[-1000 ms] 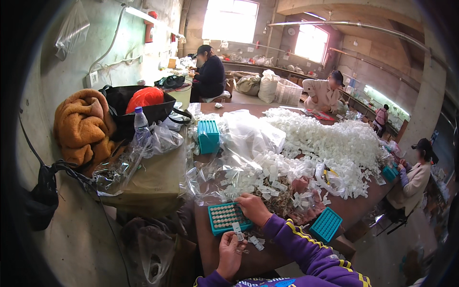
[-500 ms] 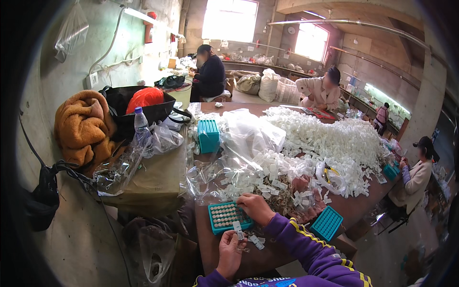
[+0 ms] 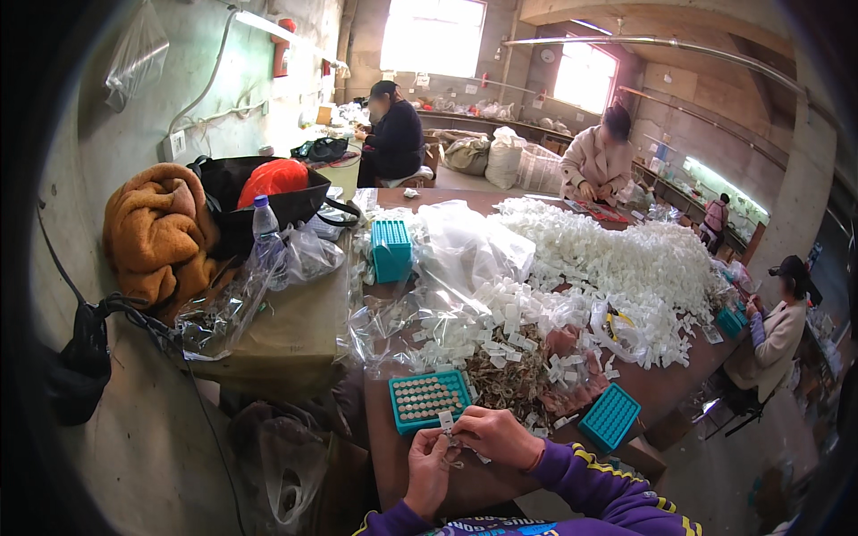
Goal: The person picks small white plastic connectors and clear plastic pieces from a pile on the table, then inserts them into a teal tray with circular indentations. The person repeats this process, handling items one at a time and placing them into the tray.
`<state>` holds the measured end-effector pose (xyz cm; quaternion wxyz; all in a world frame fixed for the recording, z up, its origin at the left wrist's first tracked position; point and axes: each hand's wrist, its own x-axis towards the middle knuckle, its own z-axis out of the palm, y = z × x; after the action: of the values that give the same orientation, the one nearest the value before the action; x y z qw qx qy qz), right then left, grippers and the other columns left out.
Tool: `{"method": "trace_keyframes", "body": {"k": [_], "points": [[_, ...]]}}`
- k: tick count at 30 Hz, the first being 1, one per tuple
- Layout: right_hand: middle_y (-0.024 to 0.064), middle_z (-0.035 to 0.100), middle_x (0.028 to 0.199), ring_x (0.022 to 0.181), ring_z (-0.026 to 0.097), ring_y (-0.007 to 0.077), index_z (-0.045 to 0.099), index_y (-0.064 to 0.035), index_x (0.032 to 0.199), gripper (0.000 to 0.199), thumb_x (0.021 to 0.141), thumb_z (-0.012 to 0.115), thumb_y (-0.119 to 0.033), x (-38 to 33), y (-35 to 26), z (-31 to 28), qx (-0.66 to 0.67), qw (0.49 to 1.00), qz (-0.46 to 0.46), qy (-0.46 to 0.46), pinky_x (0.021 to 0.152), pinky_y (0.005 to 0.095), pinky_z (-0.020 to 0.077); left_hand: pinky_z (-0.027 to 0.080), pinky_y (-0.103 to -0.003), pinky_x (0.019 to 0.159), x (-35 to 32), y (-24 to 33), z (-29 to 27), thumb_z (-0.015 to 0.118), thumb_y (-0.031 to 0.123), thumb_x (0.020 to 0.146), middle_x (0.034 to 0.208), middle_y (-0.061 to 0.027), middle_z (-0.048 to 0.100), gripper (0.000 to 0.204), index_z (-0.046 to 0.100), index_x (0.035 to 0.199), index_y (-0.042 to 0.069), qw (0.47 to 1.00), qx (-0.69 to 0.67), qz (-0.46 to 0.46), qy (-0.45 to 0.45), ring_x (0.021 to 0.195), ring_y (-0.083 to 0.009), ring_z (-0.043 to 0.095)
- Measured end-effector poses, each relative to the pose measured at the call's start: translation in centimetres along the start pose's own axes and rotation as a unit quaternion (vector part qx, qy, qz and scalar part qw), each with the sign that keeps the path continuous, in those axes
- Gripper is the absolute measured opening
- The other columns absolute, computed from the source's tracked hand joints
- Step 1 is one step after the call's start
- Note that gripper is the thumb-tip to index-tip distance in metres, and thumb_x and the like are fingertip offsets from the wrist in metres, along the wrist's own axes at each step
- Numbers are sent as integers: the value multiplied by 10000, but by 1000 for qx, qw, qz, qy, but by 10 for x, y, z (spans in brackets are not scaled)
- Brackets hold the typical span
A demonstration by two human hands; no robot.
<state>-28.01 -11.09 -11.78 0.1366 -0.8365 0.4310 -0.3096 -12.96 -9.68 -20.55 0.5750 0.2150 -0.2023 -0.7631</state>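
Observation:
Near the table's front edge, my left hand pinches a small white plastic piece that sticks up above the fingertips. Pressed together against the lower part of that piece are the fingers of my right hand; whatever they grip is hidden. Just beyond both hands sits a teal tray with rows of small pale round discs. Some of its right-hand slots show no disc. More white pieces lie partly covered by my right hand.
A heap of white plastic pieces covers the table's far side, with brown tangled strands in front. A second teal tray lies right, a teal block far left. A bottle stands on the side table. Several people work nearby.
My right hand has come back from the tray toward me and now meets my left hand at the white plastic piece. The person across the table has lowered their hands.

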Motion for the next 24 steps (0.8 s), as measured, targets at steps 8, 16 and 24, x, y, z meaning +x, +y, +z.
{"method": "trace_keyframes", "body": {"k": [8,16,24], "points": [[99,592,861,725,642,322,624,-59,898,95,821,662,-99,-5,-3,4,-7,999,15,29,613,394,540,560,-284,778,-2,0,3,587,35,957,999,-85,659,83,552,1032,37,996,73,49,-15,850,-147,658],[107,605,825,733,647,327,643,-53,879,85,809,667,-93,-4,-2,-2,2,1000,15,0,629,391,538,549,-283,821,-2,0,2,549,53,982,994,-74,650,66,564,1038,21,994,102,23,-11,896,-142,645],[116,597,846,726,642,336,638,-41,894,103,812,667,-96,-2,-2,-7,-1,999,7,-31,626,399,534,551,-300,859,-1,3,4,543,77,991,1000,-78,641,98,564,1055,6,999,29,-23,-1,901,-149,645]]}}
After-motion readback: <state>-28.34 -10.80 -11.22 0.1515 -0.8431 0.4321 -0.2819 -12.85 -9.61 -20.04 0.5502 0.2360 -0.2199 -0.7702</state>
